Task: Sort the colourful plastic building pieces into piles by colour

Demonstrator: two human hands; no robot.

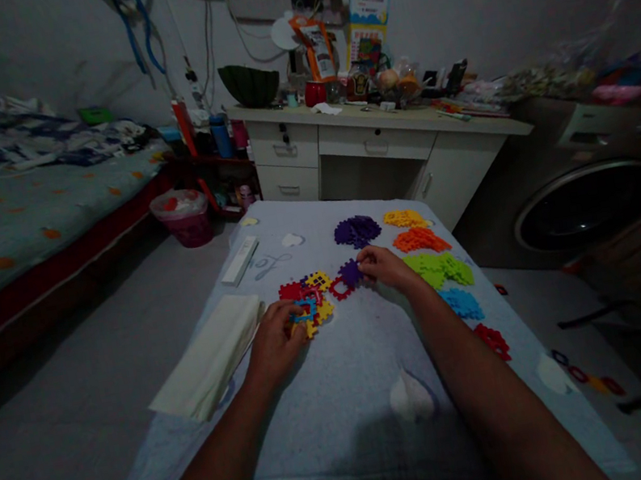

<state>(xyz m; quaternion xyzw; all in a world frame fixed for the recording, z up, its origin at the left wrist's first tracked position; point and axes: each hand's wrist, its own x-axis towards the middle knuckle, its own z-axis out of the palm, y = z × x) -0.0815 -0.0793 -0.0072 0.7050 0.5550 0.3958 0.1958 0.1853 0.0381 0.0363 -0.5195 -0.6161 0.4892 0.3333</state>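
So the purple piece [351,272] is near the middle of the frame, at the far end of the counter [348,407], with the right hand [385,268] on it. Grip there is thumb and fingers pinched together on the piece's right-hand edge. Its left side meets a red ring piece [333,291]; can't tell if they're locked or just overlapping.

Left hand [279,339] is a bit left of centre, fingertips curled over a blue piece [313,307] on the mixed-colour cluster [290,289]. Honestly can't tell whether that grip is clamped on or just resting.

Handling-wise, these look like thin plastic, so I'd guess super light, fairly stiff, maybe a little slick. Not very fragile, but the little teeth could bend if you crank on them. I'd take them by the outer rim, finger and thumb on opposite faces, and brace the neighbour close to the joint.

Right of centre there's a purple pile [357,231], then yellow [405,218] and orange [421,240] piles running down the counter's edge.
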